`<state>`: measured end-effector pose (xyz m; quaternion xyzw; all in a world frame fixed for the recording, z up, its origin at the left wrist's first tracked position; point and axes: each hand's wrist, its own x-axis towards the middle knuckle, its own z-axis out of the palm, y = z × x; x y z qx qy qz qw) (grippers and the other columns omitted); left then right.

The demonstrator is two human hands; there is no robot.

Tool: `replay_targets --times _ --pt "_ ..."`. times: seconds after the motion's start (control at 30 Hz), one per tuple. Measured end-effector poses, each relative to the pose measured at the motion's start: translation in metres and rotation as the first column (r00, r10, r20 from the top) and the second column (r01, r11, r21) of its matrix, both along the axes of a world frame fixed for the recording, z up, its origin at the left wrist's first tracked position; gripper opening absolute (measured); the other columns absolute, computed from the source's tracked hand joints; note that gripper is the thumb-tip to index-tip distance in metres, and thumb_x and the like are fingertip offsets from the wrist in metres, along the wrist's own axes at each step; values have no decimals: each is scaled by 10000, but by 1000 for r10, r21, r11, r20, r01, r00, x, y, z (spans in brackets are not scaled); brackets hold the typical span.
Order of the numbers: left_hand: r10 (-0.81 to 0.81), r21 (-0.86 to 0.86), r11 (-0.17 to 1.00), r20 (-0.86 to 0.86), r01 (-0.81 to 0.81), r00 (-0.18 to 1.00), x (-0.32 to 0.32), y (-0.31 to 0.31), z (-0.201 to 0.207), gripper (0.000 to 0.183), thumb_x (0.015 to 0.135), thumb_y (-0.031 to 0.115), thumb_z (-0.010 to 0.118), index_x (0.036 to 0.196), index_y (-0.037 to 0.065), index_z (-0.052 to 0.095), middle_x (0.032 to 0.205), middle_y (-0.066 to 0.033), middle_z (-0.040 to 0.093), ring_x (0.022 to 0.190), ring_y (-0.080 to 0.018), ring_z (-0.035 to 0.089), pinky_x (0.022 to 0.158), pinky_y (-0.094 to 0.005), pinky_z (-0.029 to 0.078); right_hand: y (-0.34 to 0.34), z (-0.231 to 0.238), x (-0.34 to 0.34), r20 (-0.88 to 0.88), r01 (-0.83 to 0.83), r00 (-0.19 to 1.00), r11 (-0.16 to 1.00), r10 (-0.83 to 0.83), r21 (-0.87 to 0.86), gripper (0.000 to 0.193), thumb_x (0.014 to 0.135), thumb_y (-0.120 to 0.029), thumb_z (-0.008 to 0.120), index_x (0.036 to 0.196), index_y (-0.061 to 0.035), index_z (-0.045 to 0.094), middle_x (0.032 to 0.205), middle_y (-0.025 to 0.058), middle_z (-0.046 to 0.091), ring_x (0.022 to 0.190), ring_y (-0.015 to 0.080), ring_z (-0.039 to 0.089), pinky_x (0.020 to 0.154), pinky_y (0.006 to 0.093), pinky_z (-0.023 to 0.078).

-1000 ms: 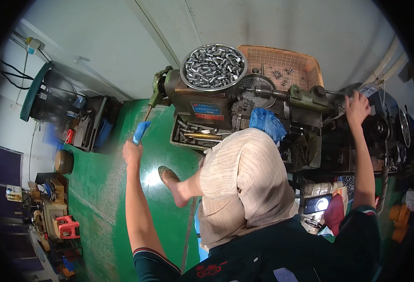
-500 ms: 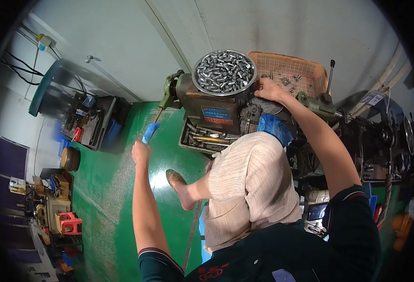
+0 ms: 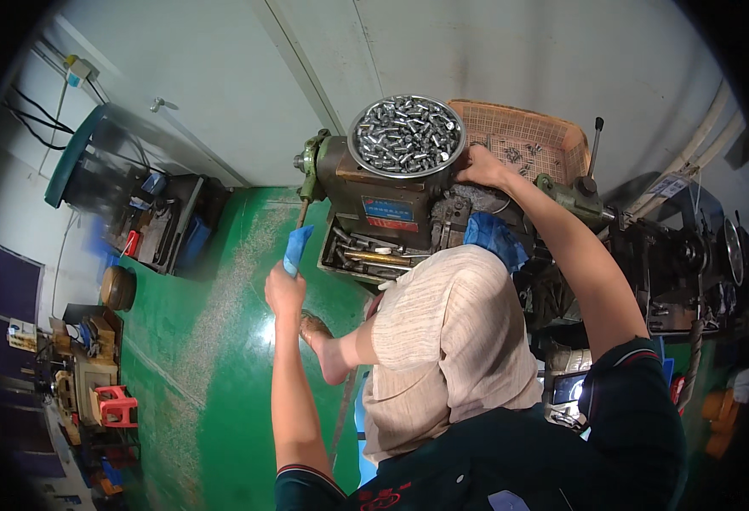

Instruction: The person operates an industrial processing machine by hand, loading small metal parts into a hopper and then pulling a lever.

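My left hand [image 3: 284, 291] is wrapped round the blue-covered end of a lever [image 3: 298, 249], which runs up to a green fitting on the left end of a small bench lathe [image 3: 389, 189]. On top of that machine rests a round metal bowl [image 3: 358, 159], heaped with short shiny metal parts [image 3: 408, 132]. My right hand [image 3: 483, 166] reaches to the machine just right of the bowl. Its fingers are bent together there, and their tips, with anything they hold, are hidden.
An orange plastic basket [image 3: 572, 136] with loose metal pieces stands behind my right hand. An upright black-knobbed lever [image 3: 596, 149] rises at its right. Blue cloth [image 3: 495, 238] hangs by my knee. Below the machine, a tray [image 3: 334, 266] holds tools and rods.
My left hand has swung the blue-covered lever to the right and slightly down, nearer the machine. My right hand stays at nearly the same place. The view has shifted slightly.
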<state>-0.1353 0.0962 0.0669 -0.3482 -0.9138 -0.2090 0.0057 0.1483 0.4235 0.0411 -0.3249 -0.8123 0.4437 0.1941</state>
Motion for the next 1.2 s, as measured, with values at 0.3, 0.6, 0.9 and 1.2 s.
replay_targets --times 0.3,0.6,0.9,1.2 --pt "7 1 1000 -6 -7 1000 0 0 1 189 700 142 588 863 47 597 770 -214 591 759 -389 564 658 -460 445 -14 91 26 214 387 676 587 -705 711 146 651 -171 597 769 -86 618 719 78 604 731 222 569 671 321 451" --pt "21 5 1000 0 -21 1000 -2 -2 -2 170 698 141 584 835 41 591 768 -214 592 759 -389 563 656 -460 445 -33 133 -29 1 143 975 624 -224 768 210 636 -170 565 811 -89 648 742 67 600 830 257 498 739 368 409" --pt "28 -16 999 7 -28 1000 1 -1 1 177 695 137 583 842 38 585 779 -218 593 762 -389 566 674 -462 445 -19 136 -24 111 49 980 740 -166 671 192 660 -164 577 817 -70 636 738 50 615 791 222 535 720 345 433" --pt "23 -17 1000 10 -23 1000 -1 -1 1 193 691 141 589 848 29 585 780 -218 593 768 -388 566 674 -460 446 4 111 15 -136 333 943 855 -304 398 194 699 -151 594 825 -5 607 716 74 610 666 152 571 637 272 457"
